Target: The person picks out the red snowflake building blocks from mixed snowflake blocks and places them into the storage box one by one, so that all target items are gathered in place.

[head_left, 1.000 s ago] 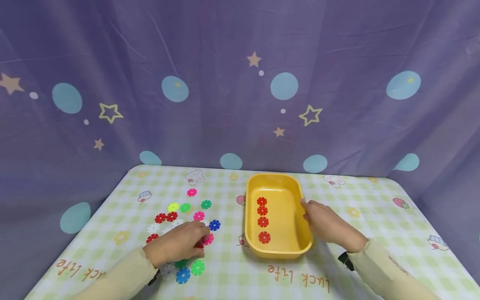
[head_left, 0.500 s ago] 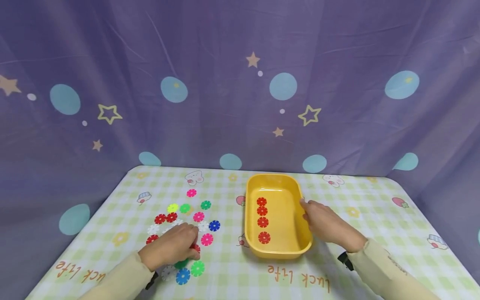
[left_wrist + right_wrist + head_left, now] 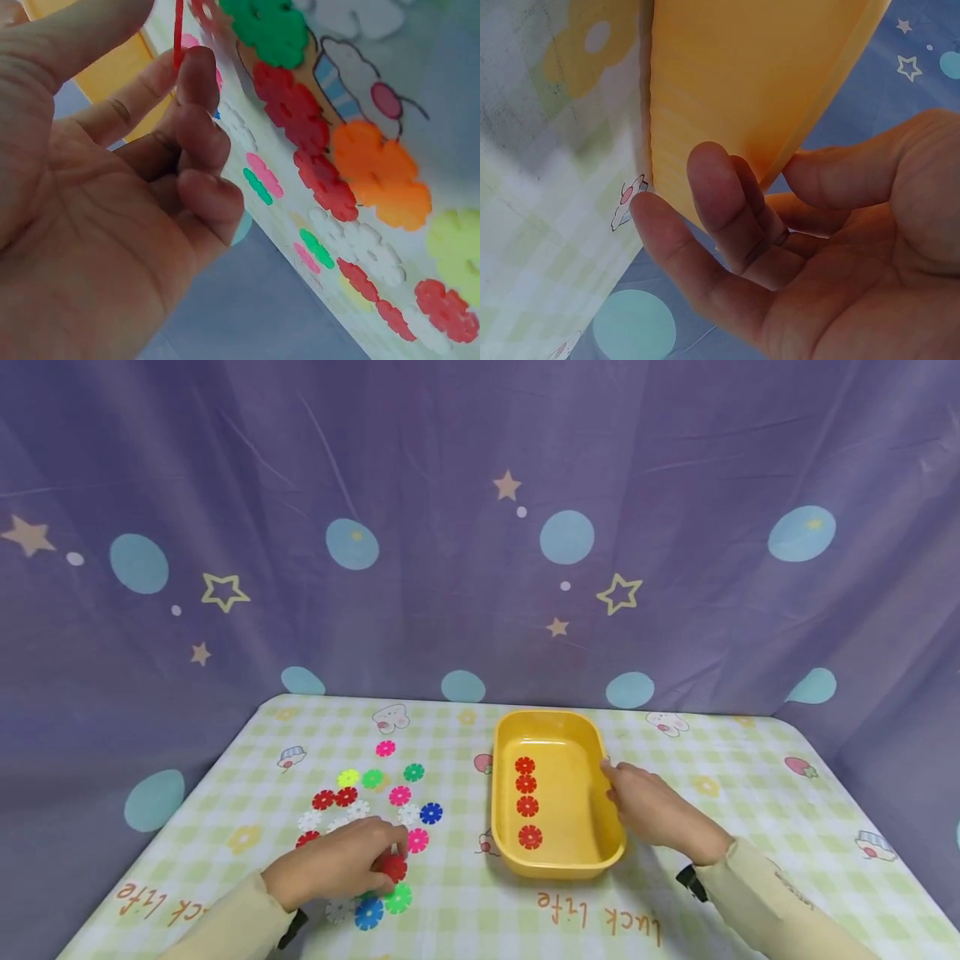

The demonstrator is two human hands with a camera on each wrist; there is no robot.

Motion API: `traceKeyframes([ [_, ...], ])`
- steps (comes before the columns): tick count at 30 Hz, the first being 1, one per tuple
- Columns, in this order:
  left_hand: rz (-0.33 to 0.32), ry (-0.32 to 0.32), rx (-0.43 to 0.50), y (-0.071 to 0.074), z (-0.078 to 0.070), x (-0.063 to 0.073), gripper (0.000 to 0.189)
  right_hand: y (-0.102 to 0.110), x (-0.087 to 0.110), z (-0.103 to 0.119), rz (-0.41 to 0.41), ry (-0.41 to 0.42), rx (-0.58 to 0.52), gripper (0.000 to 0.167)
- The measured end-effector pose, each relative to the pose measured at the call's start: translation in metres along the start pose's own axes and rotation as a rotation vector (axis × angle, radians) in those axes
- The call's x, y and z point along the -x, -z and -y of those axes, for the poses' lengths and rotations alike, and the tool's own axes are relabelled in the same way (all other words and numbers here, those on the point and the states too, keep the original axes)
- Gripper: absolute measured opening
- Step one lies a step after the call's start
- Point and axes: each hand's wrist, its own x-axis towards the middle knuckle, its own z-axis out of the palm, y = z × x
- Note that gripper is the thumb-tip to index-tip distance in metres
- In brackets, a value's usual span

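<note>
My left hand (image 3: 333, 862) pinches a red snowflake disc (image 3: 394, 867) between thumb and fingers, just over the pile at the left. Edge-on, the held disc (image 3: 178, 34) appears as a thin red strip in the left wrist view. With my right hand (image 3: 656, 806) I hold the right rim of a yellow plastic tray (image 3: 573, 802); in the right wrist view the thumb lies at the rim and fingers rest along the outer wall (image 3: 727, 82). Inside the tray, several red snowflake discs (image 3: 527, 807) form a column along its left side.
Loose snowflake discs in several colours lie around my left hand, among them blue (image 3: 368, 912), green (image 3: 397, 898), pink (image 3: 417, 841) and white (image 3: 310, 821). A checked cloth (image 3: 457, 793) covers the table. Behind it hangs a purple curtain (image 3: 450, 610).
My left hand has drawn back slightly to the left and lifted a red disc from among the others. The right hand and the tray have stayed in place.
</note>
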Motion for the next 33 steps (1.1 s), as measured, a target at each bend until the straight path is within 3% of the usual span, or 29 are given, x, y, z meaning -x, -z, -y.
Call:
traceKeyframes([
  [11,0.02,-0.065,-0.035,-0.005,-0.006,0.002,0.027,-0.002,-0.001,0.001,0.01,-0.028,-0.016,0.046],
  [18,0.024,-0.056,-0.074,-0.003,-0.007,0.002,0.025,-0.001,-0.002,0.001,0.003,-0.027,-0.007,0.045],
  [21,-0.023,-0.109,-0.128,0.0,-0.008,-0.001,0.02,0.0,-0.001,0.001,0.006,-0.021,-0.005,0.045],
  [23,-0.092,-0.165,-0.181,0.006,-0.01,-0.006,0.02,0.0,-0.001,0.001,0.007,-0.014,-0.003,0.044],
  [27,-0.254,-0.245,-0.257,0.027,-0.022,-0.032,0.025,0.002,0.0,0.001,-0.002,-0.002,0.007,0.043],
  [30,-0.355,-0.323,-0.28,0.042,-0.033,-0.066,0.028,0.002,0.0,0.0,-0.004,-0.008,0.008,0.042],
  [33,-0.413,-0.393,-0.328,0.051,-0.044,-0.105,0.027,0.001,-0.002,0.002,-0.001,-0.008,0.01,0.043],
])
